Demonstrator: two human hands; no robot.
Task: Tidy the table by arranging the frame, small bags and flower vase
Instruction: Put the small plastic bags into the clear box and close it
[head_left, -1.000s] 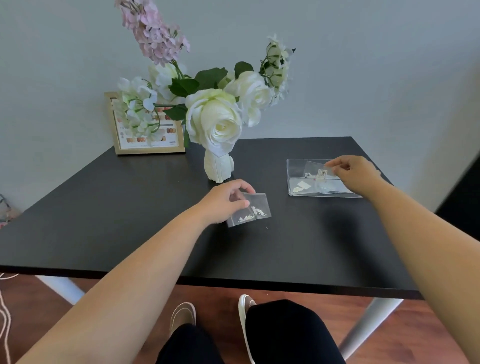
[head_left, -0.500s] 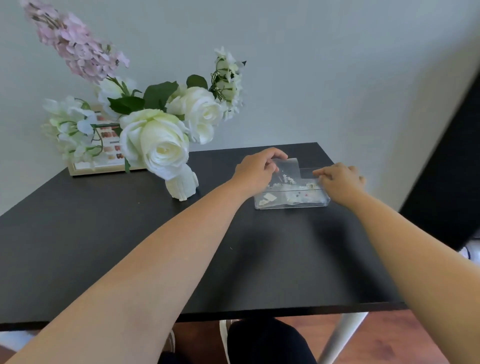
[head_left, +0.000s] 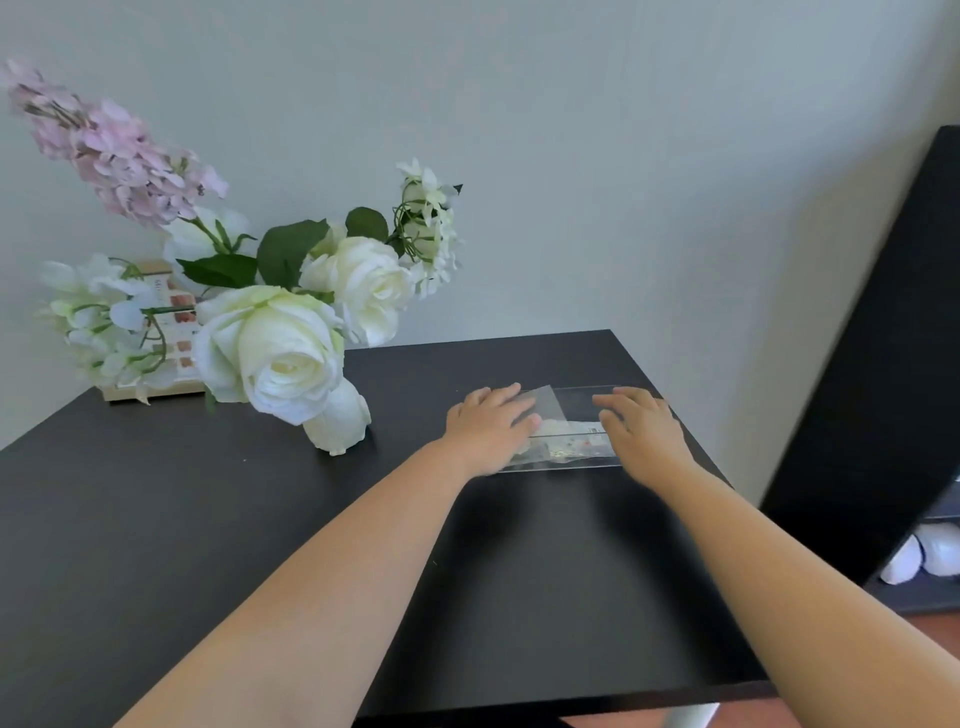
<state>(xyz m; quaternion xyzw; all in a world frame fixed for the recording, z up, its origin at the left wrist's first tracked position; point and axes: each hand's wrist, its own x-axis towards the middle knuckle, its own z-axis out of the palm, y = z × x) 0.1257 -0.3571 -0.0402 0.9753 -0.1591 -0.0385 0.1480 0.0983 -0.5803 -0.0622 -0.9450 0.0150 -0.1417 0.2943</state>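
Observation:
Clear small bags (head_left: 567, 439) lie stacked near the far right corner of the black table (head_left: 260, 519). My left hand (head_left: 488, 427) lies flat on the stack's left part, fingers spread. My right hand (head_left: 641, 430) rests flat on its right end. A white vase (head_left: 337, 423) of white roses and a pink spray stands left of the bags. The wooden frame (head_left: 156, 358) leans on the wall behind the flowers, mostly hidden by them.
A dark shelf unit (head_left: 883, 389) stands right of the table, with white objects (head_left: 930, 553) on a low shelf. The wall runs close behind the table. The table's right edge lies just past my right hand.
My left hand carried a small bag from the table's middle over to the stack on the right and now presses flat on it. My right hand flattened beside it. The view swung right.

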